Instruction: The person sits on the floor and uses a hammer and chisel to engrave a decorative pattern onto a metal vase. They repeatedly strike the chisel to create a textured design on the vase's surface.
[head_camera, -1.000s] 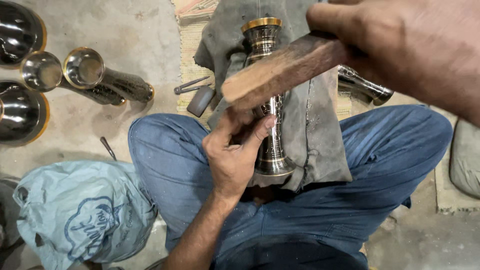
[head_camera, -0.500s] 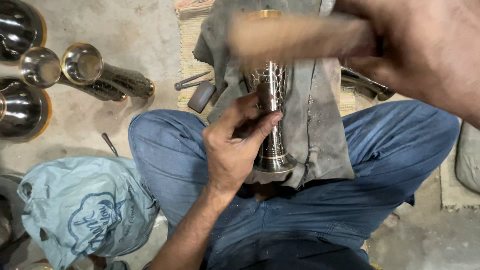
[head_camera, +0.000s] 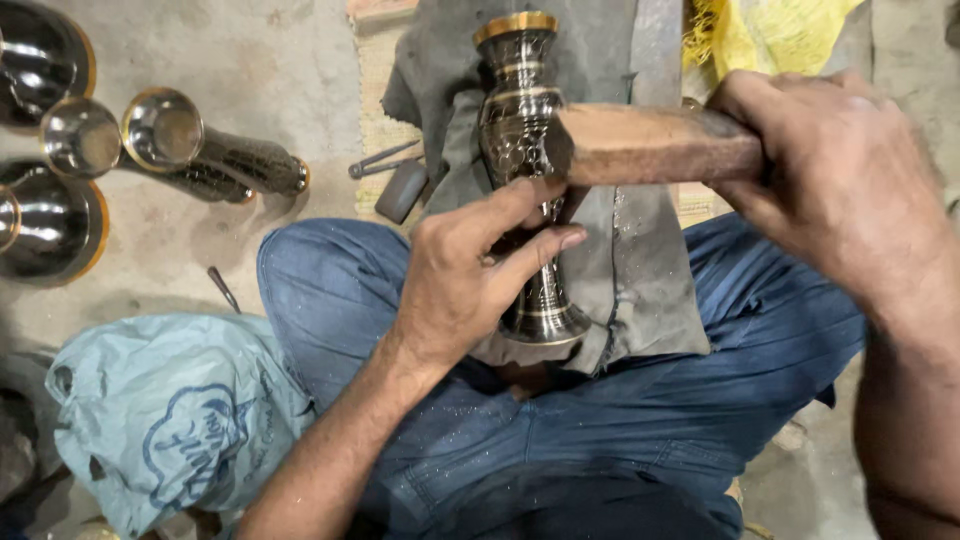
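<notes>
A dark engraved metal vase (head_camera: 517, 110) with a gold rim lies on a grey cloth (head_camera: 640, 270) spread over my lap. My left hand (head_camera: 465, 275) pinches a small tool against the vase's narrow waist; the tool is mostly hidden by the fingers. My right hand (head_camera: 845, 180) is shut on a brown wooden block (head_camera: 650, 145), whose left end rests against the vase's side just above my left fingers.
Two similar vases (head_camera: 215, 150) lie on the concrete floor at the left, beside round metal pots (head_camera: 45, 215). A pale blue bag (head_camera: 165, 420) sits by my left knee. Small metal tools (head_camera: 395, 180) lie near the cloth's edge. A yellow cloth (head_camera: 770, 30) is at top right.
The wooden block swung up and blurred half a second ago, then came down level against the vase. My left hand kept its hold at the vase's waist.
</notes>
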